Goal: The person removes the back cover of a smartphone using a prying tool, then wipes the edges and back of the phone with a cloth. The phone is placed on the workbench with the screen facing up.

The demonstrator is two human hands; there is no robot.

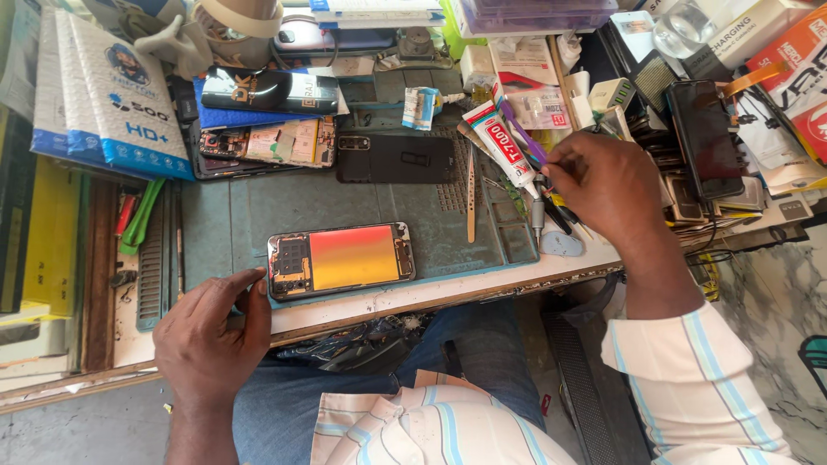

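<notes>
i note the left hand (211, 331) with fingers loosely bent, steadying the opened phone (341, 258) at the mat's (250, 207) near edge. right hand (603, 185) pinches a purple tool (521, 133) beside the glue tube (504, 142). lift straight; tweezers (470, 194) and clutter crowd that corner.

single head-worn view, looking steeply down, close over a cluttered repair bench (448, 288) and the wearer's lap

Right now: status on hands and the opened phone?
Left hand steadies the opened phone by its edge. Right hand reaches among tools beside the glue tube. Phone flat on green mat, nothing on it.
</notes>
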